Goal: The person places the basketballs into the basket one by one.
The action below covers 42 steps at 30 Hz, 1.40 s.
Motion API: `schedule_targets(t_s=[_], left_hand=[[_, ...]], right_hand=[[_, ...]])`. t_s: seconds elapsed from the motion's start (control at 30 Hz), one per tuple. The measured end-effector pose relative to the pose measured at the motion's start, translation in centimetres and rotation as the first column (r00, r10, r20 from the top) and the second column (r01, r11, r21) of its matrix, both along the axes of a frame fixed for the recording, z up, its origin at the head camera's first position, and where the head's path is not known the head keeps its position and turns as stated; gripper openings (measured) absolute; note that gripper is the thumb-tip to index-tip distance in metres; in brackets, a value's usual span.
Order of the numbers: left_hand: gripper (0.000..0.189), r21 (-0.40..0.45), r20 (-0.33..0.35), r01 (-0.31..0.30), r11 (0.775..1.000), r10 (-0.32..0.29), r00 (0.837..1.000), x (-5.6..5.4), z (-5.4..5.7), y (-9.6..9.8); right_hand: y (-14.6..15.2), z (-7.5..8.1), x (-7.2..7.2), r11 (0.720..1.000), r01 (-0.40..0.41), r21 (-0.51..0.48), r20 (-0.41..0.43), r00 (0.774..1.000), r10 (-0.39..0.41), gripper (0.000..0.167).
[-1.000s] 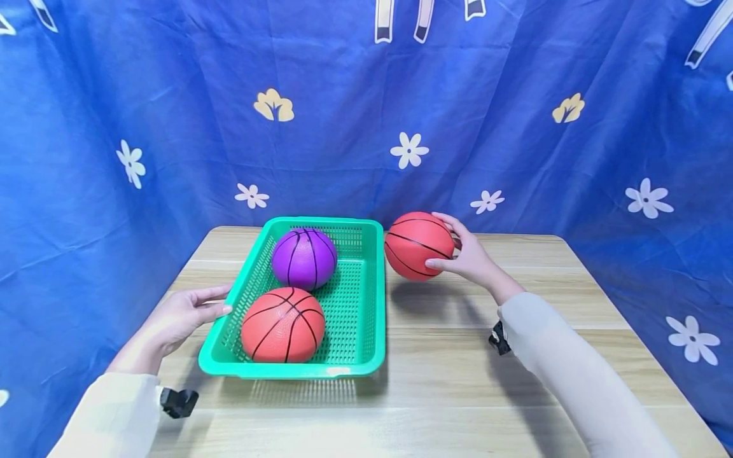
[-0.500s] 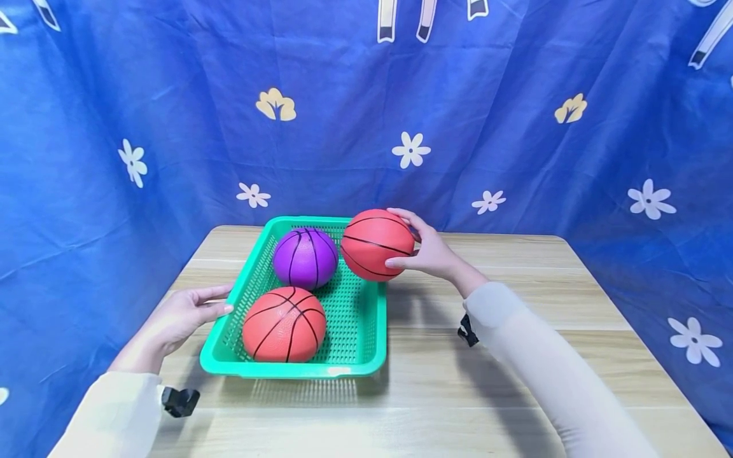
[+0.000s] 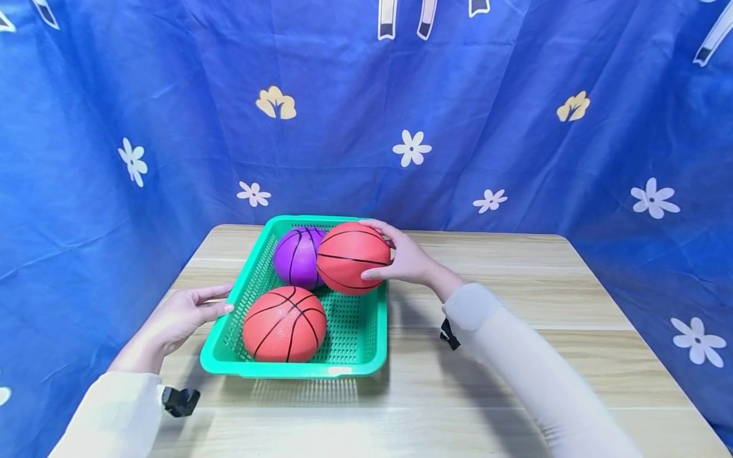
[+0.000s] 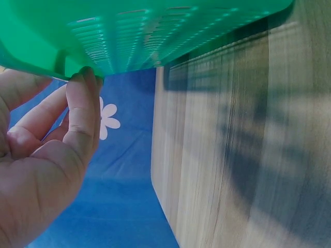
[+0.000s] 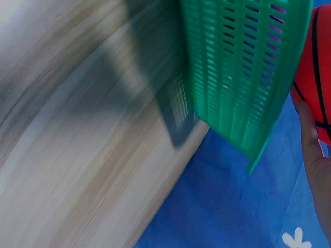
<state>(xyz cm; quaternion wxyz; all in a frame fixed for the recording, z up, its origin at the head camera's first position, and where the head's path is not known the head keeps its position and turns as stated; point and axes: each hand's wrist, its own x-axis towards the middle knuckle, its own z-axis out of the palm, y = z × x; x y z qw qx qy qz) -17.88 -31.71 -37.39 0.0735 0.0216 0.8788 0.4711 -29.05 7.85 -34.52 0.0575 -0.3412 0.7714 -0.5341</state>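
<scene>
With thumb and fingers spread round its right side, my right hand [image 3: 403,257] grips a red toy basketball [image 3: 350,259] over the back right of a green perforated basket [image 3: 375,331]. In the right wrist view, that red ball [image 5: 321,57] shows above the basket's rim. My left hand [image 3: 180,318] pinches the basket's left rim; the left wrist view shows its fingertips [image 4: 83,85] at the rim's edge. A purple basketball [image 3: 294,257] sits in the basket, partly hidden behind the held ball. An orange-red basketball [image 3: 284,324] lies at the basket's front left.
The basket stands on a light wooden table [image 3: 504,280], left of its middle. A blue curtain [image 3: 343,127] with flowers hangs behind the table and on both sides. A black wrist device [image 3: 180,402] sticks out from the left sleeve.
My right hand has carried the red basketball left, from beside the basket to above its inside, and then slightly lower. The left hand stays at the rim; the other balls have not moved.
</scene>
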Motion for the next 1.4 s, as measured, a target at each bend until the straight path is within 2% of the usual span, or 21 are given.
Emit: schedule_targets(t_s=[0.17, 0.33, 0.47, 0.63, 0.8, 1.17, 1.4], left_hand=[[0.061, -0.016, -0.001, 0.001, 1.0, -0.001, 1.0, -0.1, -0.1, 0.0], [0.061, -0.02, 0.001, -0.002, 1.0, 0.002, 1.0, -0.1, -0.1, 0.0], [0.061, -0.007, 0.003, -0.004, 1.0, 0.004, 1.0, -0.1, 0.0, 0.0], [0.062, -0.005, 0.0, -0.009, 1.0, 0.009, 1.0, -0.1, 0.1, 0.0], [0.062, -0.006, -0.003, -0.012, 1.0, 0.012, 1.0, -0.1, 0.2, -0.1], [0.062, -0.011, -0.002, -0.013, 1.0, 0.013, 1.0, -0.2, 0.1, 0.0], [0.061, -0.017, 0.0, -0.006, 1.0, 0.006, 1.0, -0.3, 0.0, -0.1]], right_hand=[[-0.8, -0.3, 0.1, 0.999, -0.012, 0.045, -0.081, 0.997, 0.016, 0.087], [-1.4, -0.4, 0.2, 0.988, 0.015, 0.151, -0.178, 0.984, 0.012, 0.087], [-1.7, -0.5, 0.3, 0.973, 0.057, 0.223, -0.222, 0.975, -0.006, 0.087], [-2.1, -0.5, 0.7, 0.962, 0.077, 0.263, -0.254, 0.967, -0.008, 0.088], [-2.5, -0.8, 1.1, 0.955, 0.084, 0.285, -0.294, 0.956, 0.004, 0.088], [-2.4, -2.2, 1.7, 0.956, 0.14, 0.256, -0.271, 0.96, -0.068, 0.089], [-2.0, -3.8, 2.0, 0.94, 0.215, 0.266, -0.342, 0.932, -0.117, 0.094]])
